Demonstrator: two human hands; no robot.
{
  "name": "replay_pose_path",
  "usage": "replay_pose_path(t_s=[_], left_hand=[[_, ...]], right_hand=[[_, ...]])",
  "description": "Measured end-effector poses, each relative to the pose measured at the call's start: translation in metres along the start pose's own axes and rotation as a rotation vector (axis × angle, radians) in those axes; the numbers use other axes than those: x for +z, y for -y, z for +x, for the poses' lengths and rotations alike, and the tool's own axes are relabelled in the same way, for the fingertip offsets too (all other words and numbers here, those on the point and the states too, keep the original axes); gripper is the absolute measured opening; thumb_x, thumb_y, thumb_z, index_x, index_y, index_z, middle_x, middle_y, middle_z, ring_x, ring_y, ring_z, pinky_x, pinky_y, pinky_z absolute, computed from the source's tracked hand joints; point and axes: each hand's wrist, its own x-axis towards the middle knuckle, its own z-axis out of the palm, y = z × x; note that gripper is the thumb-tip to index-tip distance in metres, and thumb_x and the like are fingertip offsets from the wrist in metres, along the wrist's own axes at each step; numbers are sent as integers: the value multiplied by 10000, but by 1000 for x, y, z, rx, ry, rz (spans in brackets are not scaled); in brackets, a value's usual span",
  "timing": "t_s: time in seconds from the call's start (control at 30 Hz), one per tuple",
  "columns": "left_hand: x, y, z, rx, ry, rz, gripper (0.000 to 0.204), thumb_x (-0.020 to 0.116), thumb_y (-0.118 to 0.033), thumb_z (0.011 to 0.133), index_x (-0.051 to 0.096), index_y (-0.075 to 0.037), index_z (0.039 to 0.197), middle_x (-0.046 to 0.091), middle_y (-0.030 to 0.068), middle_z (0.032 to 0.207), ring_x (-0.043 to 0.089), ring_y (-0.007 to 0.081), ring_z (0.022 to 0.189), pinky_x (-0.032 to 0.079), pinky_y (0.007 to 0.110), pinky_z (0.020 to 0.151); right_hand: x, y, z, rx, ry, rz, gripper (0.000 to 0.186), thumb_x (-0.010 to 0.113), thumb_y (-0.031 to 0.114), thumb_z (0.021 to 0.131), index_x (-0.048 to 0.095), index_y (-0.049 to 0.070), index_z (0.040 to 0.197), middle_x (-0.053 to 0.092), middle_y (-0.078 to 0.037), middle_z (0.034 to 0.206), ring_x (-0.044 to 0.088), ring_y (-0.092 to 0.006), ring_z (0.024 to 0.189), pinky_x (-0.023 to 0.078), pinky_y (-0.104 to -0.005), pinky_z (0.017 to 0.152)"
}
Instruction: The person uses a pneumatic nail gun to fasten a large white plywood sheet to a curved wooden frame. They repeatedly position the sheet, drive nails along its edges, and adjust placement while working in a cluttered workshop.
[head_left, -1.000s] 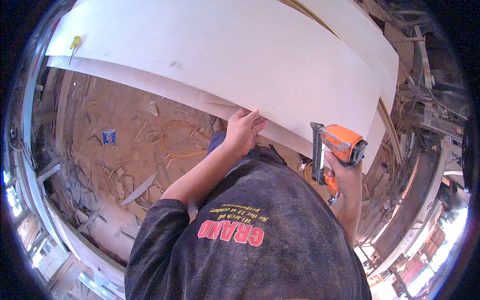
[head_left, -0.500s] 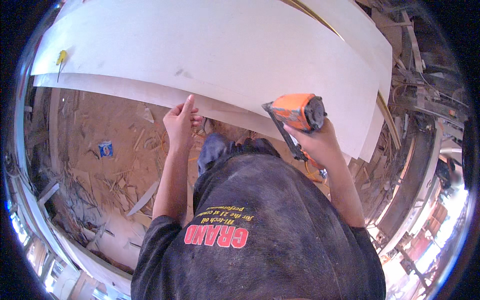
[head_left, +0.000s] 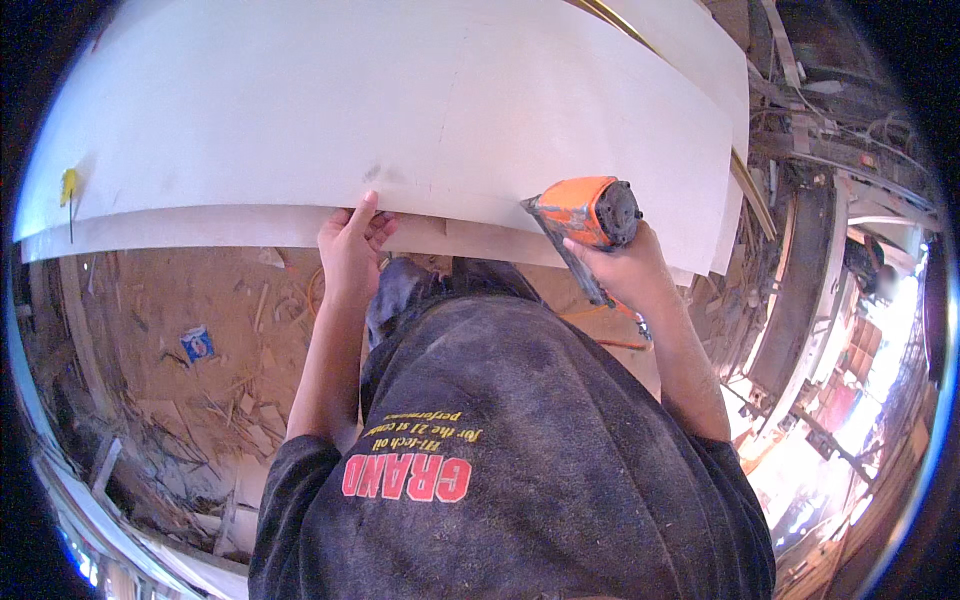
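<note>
A large white panel point(head_left: 440, 110) stretches out in front of me. My left hand point(head_left: 352, 245) is closed at its near edge, thumb on top and fingers curled just below the rim. Under that edge a second pale sheet point(head_left: 190, 232) juts out towards me. An orange and black nail gun point(head_left: 580, 205) is in my right hand point(head_left: 635, 270), which is wrapped round its handle. The gun's nose points left and sits at the panel's near edge; whether it presses on the surface I cannot tell.
A yellow-handled tool point(head_left: 69, 187) with a thin dark shaft lies on the panel at far left. Wood scraps point(head_left: 240, 410) and a small blue packet point(head_left: 197, 345) litter the brown floor. Thin strips point(head_left: 752, 195) stick out at the stack's right. An orange hose point(head_left: 625, 345) runs beneath the gun.
My left thumb has come onto the panel's near edge. The nail gun stays in my right hand, its nose now nearer that edge. The view has shifted, with the panel lower at left.
</note>
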Motion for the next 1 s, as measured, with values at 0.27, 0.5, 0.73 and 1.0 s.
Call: replay_pose_path(t_s=[0.27, 0.5, 0.73, 1.0], left_hand=[[3, -13, 2, -79, 69, -59, 207, 717, -128, 993, 653, 10, 1134, 700, 112, 1060, 696, 210, 900, 595, 354, 821], [-1, -9, 4, -92, 151, -23, 238, 711, -146, 1002, 651, 40, 1138, 703, 130, 1062, 705, 210, 925, 602, 353, 837], [-4, -6, 7, -106, 148, 4, 257, 717, -149, 1000, 650, 42, 1157, 698, 123, 1093, 697, 211, 978, 598, 366, 880], [-1, -11, -2, -122, 140, 14, 324, 720, -151, 996, 641, 85, 1203, 694, 137, 1131, 693, 222, 1056, 591, 353, 912]], right_hand=[[2, 6, -1, 25, -30, 22, 421, 818, 289, 845, 731, 28, 1164, 777, -195, 1073, 755, -332, 1043, 602, -429, 893], [17, 16, -1, 0, -42, 93, 408, 845, 195, 852, 713, -19, 1174, 780, -154, 1076, 749, -227, 1009, 586, -379, 894], [21, 27, 1, 34, -62, 9, 400, 838, 170, 849, 713, -18, 1180, 779, -148, 1090, 749, -220, 1012, 584, -381, 895], [11, 25, 3, 57, -13, 0, 427, 823, 211, 835, 712, 15, 1197, 773, -179, 1106, 748, -317, 1071, 585, -413, 912]])
